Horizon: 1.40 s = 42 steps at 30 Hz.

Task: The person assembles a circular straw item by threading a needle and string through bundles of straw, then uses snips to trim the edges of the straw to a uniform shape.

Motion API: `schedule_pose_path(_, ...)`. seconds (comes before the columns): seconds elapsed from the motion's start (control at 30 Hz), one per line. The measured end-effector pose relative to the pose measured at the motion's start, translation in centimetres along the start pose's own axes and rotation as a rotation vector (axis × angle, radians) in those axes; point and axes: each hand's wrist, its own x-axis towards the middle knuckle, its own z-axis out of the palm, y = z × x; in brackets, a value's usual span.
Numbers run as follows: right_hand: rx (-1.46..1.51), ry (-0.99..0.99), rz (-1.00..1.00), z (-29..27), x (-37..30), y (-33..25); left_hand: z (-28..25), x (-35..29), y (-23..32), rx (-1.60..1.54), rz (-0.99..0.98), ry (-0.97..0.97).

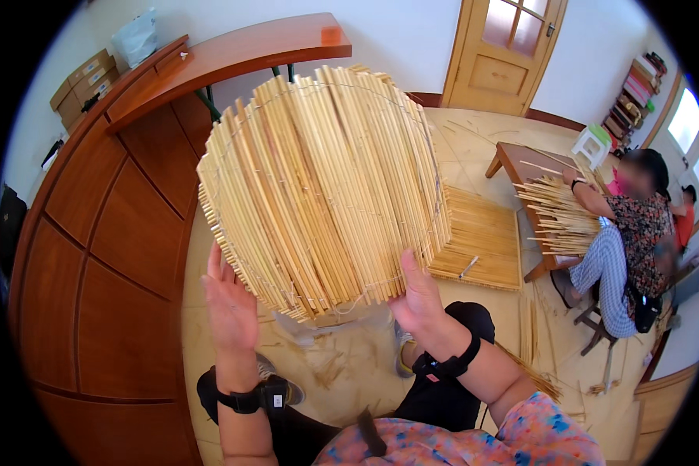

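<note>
A round straw-coloured lid-like piece [326, 186] made of many thin reed stalks is held up before me, its face toward me. Thin wire or thread stitching runs around near its trimmed edge, and a loose strand hangs at the bottom. My right hand [419, 299] grips its lower right edge, thumb in front and fingers hidden behind. At the lower left edge, my left hand [233, 307] rests against the rim with its fingers stretched upward and its palm toward me.
A rectangular reed mat [481, 241] lies to the right with a pen-like tool [468, 267] on it. Beyond, a seated person [637, 225] handles reed stalks [555, 213] on a low wooden table [512, 159]. A brown wooden counter [132, 256] curves along the left. Scraps litter the floor [330, 373].
</note>
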Motion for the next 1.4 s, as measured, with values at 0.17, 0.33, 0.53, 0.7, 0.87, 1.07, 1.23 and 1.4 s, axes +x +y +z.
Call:
schedule_pose_path(0.17,-0.159,-0.06,-0.055,1.6,0.4,0.1,0.1,1.9,2.3,0.046,-0.04,-0.213)
schedule_pose_path(0.33,-0.081,-0.119,-0.024,3.4,1.9,-0.4,0.8,3.8,3.7,0.041,-0.07,-0.155)
schedule_pose_path(0.53,-0.208,0.084,-0.146,5.5,4.6,-4.9,0.2,4.7,4.3,0.033,-0.045,-0.126)
schedule_pose_path(0.7,-0.831,0.245,-0.788,4.3,7.2,-6.4,-2.1,4.2,3.8,0.02,-0.044,-0.172)
schedule_pose_path(0.87,-1.255,0.058,-1.093,6.5,5.1,-4.3,-2.8,3.7,3.4,0.102,-0.091,-0.089)
schedule_pose_path(1.07,-1.691,-0.289,-1.356,7.8,5.2,-1.7,-1.7,3.3,2.7,0.194,-0.235,-0.122)
schedule_pose_path(1.23,-1.81,-0.131,-1.309,7.7,4.6,-1.6,-1.4,2.6,2.6,0.193,-0.308,-0.163)
schedule_pose_path(1.4,-1.824,-0.022,-1.316,7.2,5.0,-3.2,-1.6,1.9,2.8,0.296,-0.395,-0.216)
